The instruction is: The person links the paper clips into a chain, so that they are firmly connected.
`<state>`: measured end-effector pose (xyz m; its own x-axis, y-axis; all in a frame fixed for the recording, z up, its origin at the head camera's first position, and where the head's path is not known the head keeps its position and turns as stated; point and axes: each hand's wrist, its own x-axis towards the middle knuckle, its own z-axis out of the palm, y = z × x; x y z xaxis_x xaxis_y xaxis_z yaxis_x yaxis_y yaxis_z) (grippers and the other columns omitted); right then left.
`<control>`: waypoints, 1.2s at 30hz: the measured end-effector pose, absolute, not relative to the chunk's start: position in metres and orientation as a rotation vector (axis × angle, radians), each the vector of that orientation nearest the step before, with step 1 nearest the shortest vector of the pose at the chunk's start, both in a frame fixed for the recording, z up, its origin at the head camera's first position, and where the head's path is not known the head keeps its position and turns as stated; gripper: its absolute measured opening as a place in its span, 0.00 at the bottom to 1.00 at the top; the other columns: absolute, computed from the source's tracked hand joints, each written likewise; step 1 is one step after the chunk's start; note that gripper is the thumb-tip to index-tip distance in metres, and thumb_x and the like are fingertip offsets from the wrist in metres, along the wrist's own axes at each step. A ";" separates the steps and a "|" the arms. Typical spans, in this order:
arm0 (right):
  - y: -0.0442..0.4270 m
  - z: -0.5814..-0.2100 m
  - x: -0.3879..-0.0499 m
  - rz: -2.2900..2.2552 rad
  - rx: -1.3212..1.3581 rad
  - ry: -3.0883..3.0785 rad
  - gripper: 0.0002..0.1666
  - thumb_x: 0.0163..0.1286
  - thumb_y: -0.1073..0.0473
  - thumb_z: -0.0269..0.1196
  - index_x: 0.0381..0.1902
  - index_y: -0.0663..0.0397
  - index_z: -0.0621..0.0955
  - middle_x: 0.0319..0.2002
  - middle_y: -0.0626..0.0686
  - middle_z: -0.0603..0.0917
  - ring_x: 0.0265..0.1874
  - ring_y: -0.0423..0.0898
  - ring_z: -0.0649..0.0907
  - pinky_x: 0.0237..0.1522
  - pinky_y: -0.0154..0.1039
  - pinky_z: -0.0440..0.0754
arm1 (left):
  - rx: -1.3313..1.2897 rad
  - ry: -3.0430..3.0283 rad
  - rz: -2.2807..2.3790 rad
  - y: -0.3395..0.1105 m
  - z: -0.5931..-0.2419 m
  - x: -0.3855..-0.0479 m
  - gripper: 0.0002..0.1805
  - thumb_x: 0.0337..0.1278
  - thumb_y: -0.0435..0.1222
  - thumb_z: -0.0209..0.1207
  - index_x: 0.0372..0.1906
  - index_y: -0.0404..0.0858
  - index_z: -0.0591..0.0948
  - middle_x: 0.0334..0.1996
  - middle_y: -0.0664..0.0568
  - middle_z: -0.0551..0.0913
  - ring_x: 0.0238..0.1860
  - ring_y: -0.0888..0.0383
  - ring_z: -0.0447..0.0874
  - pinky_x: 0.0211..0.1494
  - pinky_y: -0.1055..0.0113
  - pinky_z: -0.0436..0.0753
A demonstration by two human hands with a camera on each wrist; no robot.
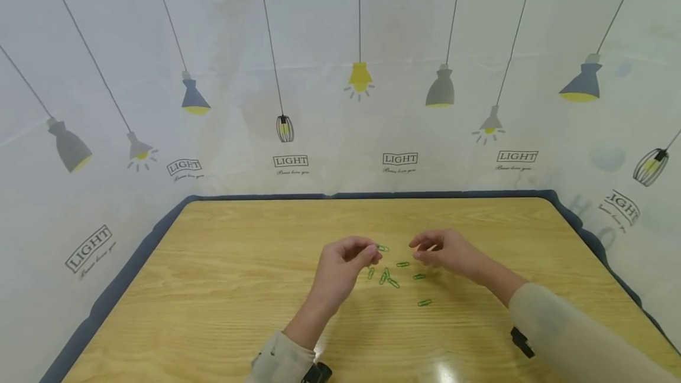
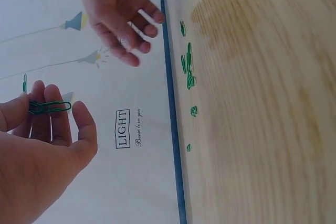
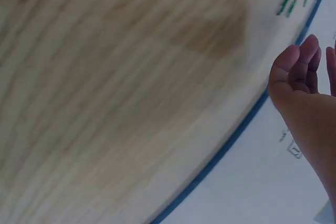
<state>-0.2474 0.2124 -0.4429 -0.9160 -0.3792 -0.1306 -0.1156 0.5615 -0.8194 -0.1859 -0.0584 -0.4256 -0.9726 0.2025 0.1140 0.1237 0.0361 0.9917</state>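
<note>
My left hand pinches green paper clips between thumb and fingers, above the table. In the left wrist view one paper clip lies across the fingers, and another green clip end sticks up past the thumb. Whether they are linked I cannot tell. To the right, my right hand hovers with loosely bent fingers and nothing visible in them. Loose green paper clips lie between and below the hands, among them one near the right fingertips and a small overlapping group.
The wooden table has a dark blue edging along its back and sides. Behind it hangs a pale sheet printed with lamps. One more paper clip lies closer to me.
</note>
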 end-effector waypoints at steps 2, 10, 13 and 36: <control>0.217 -0.451 -0.250 -1.248 -0.388 2.509 0.19 0.79 0.56 0.66 0.62 0.59 0.84 0.51 0.58 0.86 0.44 0.48 0.85 0.46 0.44 0.87 | 0.340 2.214 2.127 -0.058 -0.426 -0.186 0.13 0.77 0.38 0.63 0.52 0.33 0.88 0.45 0.39 0.91 0.46 0.55 0.91 0.56 0.66 0.89; 0.229 -0.470 -0.260 -1.205 -0.387 2.397 0.20 0.74 0.59 0.69 0.61 0.57 0.84 0.52 0.56 0.86 0.47 0.47 0.80 0.50 0.40 0.80 | 0.331 2.185 2.159 -0.060 -0.429 -0.187 0.11 0.76 0.37 0.64 0.51 0.33 0.88 0.43 0.40 0.91 0.42 0.60 0.90 0.55 0.64 0.91; 0.230 -0.473 -0.261 -1.183 -0.401 2.388 0.19 0.72 0.58 0.71 0.59 0.55 0.85 0.52 0.55 0.86 0.47 0.48 0.79 0.51 0.41 0.78 | 0.330 2.178 2.161 -0.059 -0.430 -0.188 0.11 0.76 0.37 0.64 0.51 0.33 0.88 0.42 0.40 0.91 0.41 0.59 0.90 0.55 0.62 0.91; 0.227 -0.477 -0.251 -1.161 -0.448 2.469 0.06 0.68 0.61 0.75 0.39 0.56 0.89 0.46 0.54 0.83 0.42 0.49 0.74 0.45 0.43 0.73 | 0.309 2.116 2.173 -0.054 -0.433 -0.191 0.11 0.76 0.34 0.62 0.51 0.30 0.87 0.43 0.38 0.91 0.40 0.60 0.89 0.53 0.63 0.91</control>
